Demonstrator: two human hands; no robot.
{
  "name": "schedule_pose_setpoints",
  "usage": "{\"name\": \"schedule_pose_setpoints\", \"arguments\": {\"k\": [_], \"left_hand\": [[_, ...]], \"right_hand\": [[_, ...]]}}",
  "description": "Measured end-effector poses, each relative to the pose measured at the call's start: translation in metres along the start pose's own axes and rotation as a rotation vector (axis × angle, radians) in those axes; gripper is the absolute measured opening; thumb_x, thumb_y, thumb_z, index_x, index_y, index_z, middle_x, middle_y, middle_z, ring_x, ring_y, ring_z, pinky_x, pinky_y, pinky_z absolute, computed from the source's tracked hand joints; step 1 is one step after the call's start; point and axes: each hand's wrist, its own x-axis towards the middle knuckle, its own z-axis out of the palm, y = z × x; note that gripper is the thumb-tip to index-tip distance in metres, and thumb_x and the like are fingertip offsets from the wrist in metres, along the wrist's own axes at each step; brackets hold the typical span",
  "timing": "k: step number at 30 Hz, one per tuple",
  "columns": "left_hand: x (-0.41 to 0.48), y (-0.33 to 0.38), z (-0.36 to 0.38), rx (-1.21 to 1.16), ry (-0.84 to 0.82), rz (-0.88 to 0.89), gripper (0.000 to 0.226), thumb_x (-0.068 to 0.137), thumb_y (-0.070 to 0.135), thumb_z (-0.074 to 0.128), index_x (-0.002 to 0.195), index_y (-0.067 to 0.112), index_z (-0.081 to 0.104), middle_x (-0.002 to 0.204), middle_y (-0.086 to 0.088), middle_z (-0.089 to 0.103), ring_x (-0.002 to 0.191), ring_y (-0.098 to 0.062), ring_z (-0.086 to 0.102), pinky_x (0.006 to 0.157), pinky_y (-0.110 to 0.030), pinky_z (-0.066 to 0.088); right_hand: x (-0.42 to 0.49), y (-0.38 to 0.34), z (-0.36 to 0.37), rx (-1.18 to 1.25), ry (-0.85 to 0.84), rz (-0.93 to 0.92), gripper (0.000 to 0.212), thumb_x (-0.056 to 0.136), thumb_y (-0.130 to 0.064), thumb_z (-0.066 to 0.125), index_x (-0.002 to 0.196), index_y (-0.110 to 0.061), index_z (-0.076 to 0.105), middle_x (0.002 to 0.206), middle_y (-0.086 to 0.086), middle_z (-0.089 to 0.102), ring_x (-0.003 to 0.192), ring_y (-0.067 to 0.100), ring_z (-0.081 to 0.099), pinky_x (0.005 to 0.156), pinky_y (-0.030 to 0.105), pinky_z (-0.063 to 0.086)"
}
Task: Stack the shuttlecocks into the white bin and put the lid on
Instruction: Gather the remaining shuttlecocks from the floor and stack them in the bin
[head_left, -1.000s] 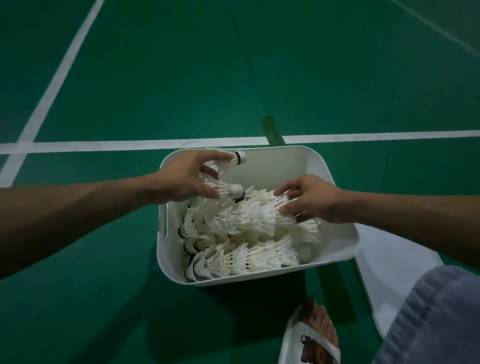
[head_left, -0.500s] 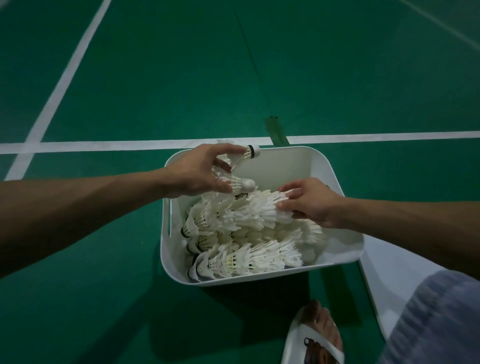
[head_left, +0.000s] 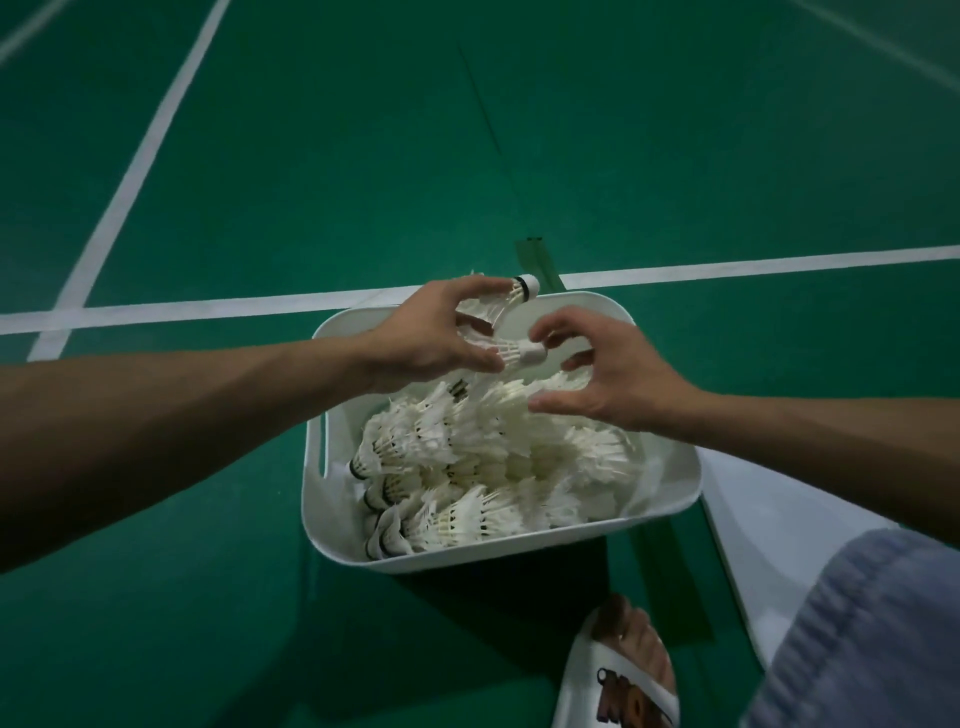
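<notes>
View: head camera, the only one supplied; places given relative to the white bin (head_left: 670, 499).

Setting: the white bin stands on green court floor (head_left: 311, 156); a white court line (head_left: 753, 262) runs just beyond its far rim.

Contents: stacked rows of shuttlecocks (head_left: 467, 462) lie on their sides inside the bin, filling most of it. The rows run across the bin; dark-banded cork ends show toward its left wall.

Lid: a flat white panel, judged to be the lid (head_left: 769, 525), lies on the floor just beside the bin's right wall, partly hidden by a grey garment. Not yet fitted.

Left hand (head_left: 431, 338): over the far left part of the bin. Grip closed on two shuttlecocks, held by the feather skirts. The upper shuttlecock (head_left: 511, 299) and the lower shuttlecock (head_left: 517, 353) both point cork-first to the right.

Right hand (head_left: 613, 374): over the far right part of the bin, grip wide, nothing in it. Its fingertips (head_left: 543, 332) curl just beside the lower shuttlecock's cork; contact cannot be confirmed.

Key relation: the lower shuttlecock lies directly left of the right hand's grip, long axis running left to right, cork end nearest that hand. The right hand is the free one and the closer to that cork.

Judgement: a hand-to-hand pass looks likely; stacking is well advanced and lidding remains.

Other: a foot in a white slipper (head_left: 623, 670) stands on the near side of the bin.
</notes>
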Motion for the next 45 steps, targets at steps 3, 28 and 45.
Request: {"name": "schedule_pose_setpoints", "arguments": {"k": [3, 28, 45], "left_hand": [[0.001, 0.009, 0.013, -0.078, 0.010, -0.002, 0.083, 0.068, 0.000, 0.080, 0.141, 0.022, 0.045, 0.141, 0.003, 0.047, 0.105, -0.011, 0.061, 0.077, -0.026, 0.058], [-0.014, -0.011, 0.015, 0.158, 0.150, -0.065, 0.034, 0.091, 0.021, 0.061, 0.125, 0.029, 0.059, 0.110, -0.001, 0.062, 0.089, -0.027, 0.063, 0.068, -0.037, 0.054], [-0.020, -0.018, 0.006, 0.208, 0.136, 0.004, 0.028, 0.093, 0.018, 0.060, 0.119, 0.025, 0.063, 0.115, 0.008, 0.057, 0.098, -0.017, 0.061, 0.084, -0.033, 0.052]], "right_hand": [[0.000, 0.003, 0.008, -0.097, 0.055, -0.055, 0.062, 0.062, -0.034, 0.087, 0.115, -0.026, 0.056, 0.111, -0.010, 0.058, 0.103, 0.008, 0.048, 0.085, 0.026, 0.046], [-0.019, 0.032, 0.008, 0.213, 0.088, 0.431, 0.028, 0.092, -0.036, 0.061, 0.075, -0.019, 0.077, 0.107, 0.010, 0.070, 0.081, 0.022, 0.065, 0.078, 0.040, 0.056], [-0.022, 0.020, 0.026, 0.250, 0.007, 0.608, 0.050, 0.095, -0.039, 0.055, 0.084, 0.010, 0.059, 0.080, 0.022, 0.059, 0.074, 0.028, 0.053, 0.073, 0.039, 0.048]]}}
